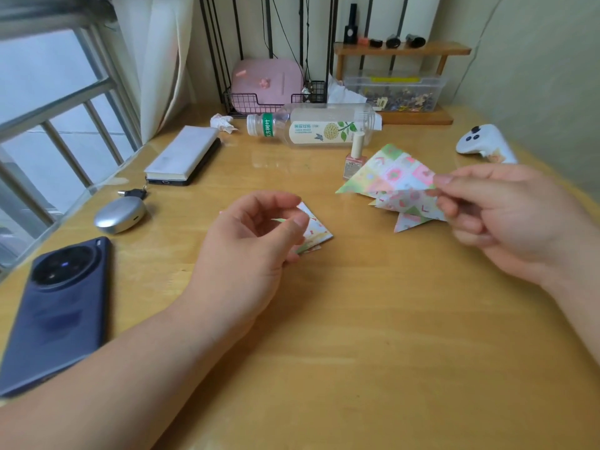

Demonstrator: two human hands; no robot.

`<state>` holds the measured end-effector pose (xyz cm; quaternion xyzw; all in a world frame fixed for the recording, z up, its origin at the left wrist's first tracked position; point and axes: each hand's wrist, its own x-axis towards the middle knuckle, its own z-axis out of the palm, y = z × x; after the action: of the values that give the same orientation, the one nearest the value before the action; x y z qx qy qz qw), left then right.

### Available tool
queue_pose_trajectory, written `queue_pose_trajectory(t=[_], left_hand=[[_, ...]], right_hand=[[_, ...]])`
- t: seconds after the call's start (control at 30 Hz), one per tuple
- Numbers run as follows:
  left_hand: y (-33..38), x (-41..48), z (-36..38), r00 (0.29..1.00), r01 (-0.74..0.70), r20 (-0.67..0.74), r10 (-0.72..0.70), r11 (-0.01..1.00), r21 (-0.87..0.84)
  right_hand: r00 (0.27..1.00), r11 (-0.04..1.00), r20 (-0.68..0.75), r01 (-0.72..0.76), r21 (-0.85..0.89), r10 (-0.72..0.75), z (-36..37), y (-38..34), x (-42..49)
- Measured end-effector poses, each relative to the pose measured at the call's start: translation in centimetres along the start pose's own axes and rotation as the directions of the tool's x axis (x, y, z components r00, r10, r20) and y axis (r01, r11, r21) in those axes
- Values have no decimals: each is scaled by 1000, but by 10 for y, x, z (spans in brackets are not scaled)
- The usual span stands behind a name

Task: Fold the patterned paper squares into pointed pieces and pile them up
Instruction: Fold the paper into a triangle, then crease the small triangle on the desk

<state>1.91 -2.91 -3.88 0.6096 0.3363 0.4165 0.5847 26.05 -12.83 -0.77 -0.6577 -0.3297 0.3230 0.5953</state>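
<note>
Pinching a folded pointed piece [394, 177] between thumb and curled fingertips, the right hand [506, 219] held it lifted, just over the small pile of pointed pieces [409, 222] on the wooden table [357, 336]. The grip sat at one corner of the paper, which left the long point free to swing out over the pile; that looked like a hold chosen for laying the piece down on top rather than for more creasing. The left hand [256, 241] hovered over the stack of patterned paper squares [319, 233] near the middle of the table, fingers curled in. Its thumb met the top square [310, 222] at the edge and seemed to pinch a corner up against the forefinger, though the palm hid most of the contact. By my reading the next sheet was being readied while the finished one went to the pile, so both hands worked at once. Stack and pile lay apart, squares to the left and points to the right, which kept raw and folded paper from mixing. A nail polish bottle [355, 159] stood just behind the pile, with a plastic drink bottle [311, 128] lying on its side beyond it. A dark phone [55, 313] and a silver earbud case [120, 214] sat well away at the left.
</note>
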Motion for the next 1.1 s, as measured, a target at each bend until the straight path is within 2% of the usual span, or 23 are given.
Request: queue_pose_trajectory(t=[0.1,0.17,0.23,0.3,0.37,0.43,0.57,0.73,0.83,1.1], left_hand=[[0,-1,-3,993,-117,28,113,967,228],[1,-1,-3,985,-170,59,159,919,355],[1,1,-6,978,-206,87,188,836,509],[0,7,-9,975,-221,126,182,742,633],[-2,12,-13,971,-237,162,173,661,712],[-4,18,-16,966,-258,189,176,599,758],[-7,23,-17,973,-230,208,101,529,817],[-5,25,-16,979,-171,204,-28,440,881],[-2,24,-14,979,-158,197,-53,412,897],[5,22,-12,972,-195,226,-68,309,931]], right_hand=[[991,996,-116,-73,-42,68,-17,2,11],[965,970,-245,-148,-191,99,-23,4,17],[925,873,-380,-185,-451,0,-24,4,18],[904,797,-405,-142,-586,-136,-22,0,15],[917,764,-335,-53,-643,-218,-14,-2,10],[948,735,-211,34,-677,-239,-3,-1,3],[977,746,65,197,-636,-203,19,11,-9],[940,766,324,288,-575,-109,36,24,-19],[919,760,386,309,-571,-83,42,29,-21],[911,760,404,317,-567,-79,39,28,-19]])
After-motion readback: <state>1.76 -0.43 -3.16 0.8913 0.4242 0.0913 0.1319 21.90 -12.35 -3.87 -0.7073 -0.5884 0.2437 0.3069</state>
